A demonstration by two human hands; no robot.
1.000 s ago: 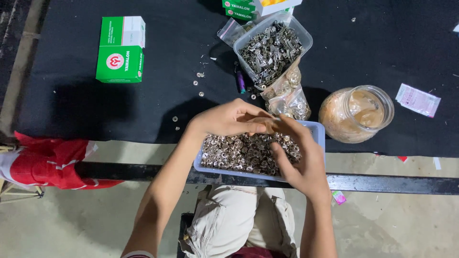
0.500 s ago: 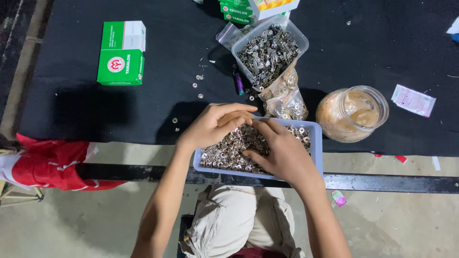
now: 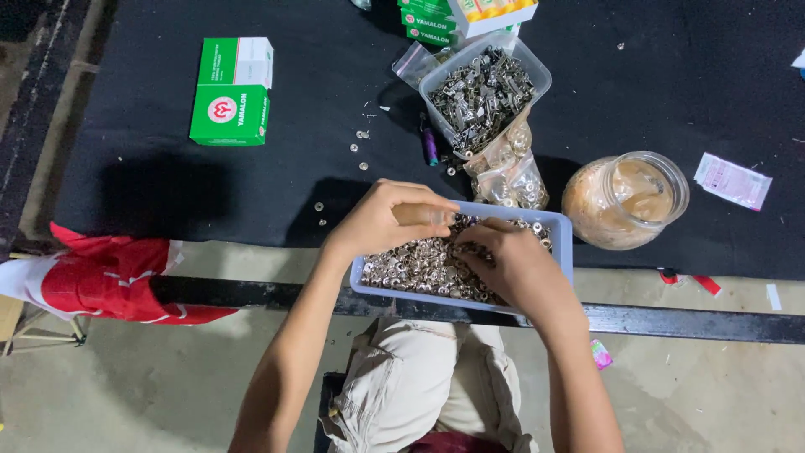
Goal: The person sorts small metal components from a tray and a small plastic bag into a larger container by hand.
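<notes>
A pale blue rectangular tray (image 3: pixel 560 243) full of small silver metal rings rests at the near edge of a black table (image 3: pixel 168 184). My left hand (image 3: pixel 381 220) hovers over the tray's left half with fingers curled and pinched together; what it pinches is too small to make out. My right hand (image 3: pixel 511 264) lies palm down in the tray, fingers buried among the rings (image 3: pixel 411 267).
Behind the tray stand a clear tub of metal clips (image 3: pixel 485 80), a plastic bag of parts (image 3: pixel 507 172) and a glass jar (image 3: pixel 627 200). A green and white box (image 3: pixel 233 91) lies far left, loose rings (image 3: pixel 360 151) beside it. Red cloth (image 3: pixel 109 277) hangs lower left.
My right hand has shifted left and sunk deeper into the rings. My left hand has stayed over the tray's left side, fingers still pinched.
</notes>
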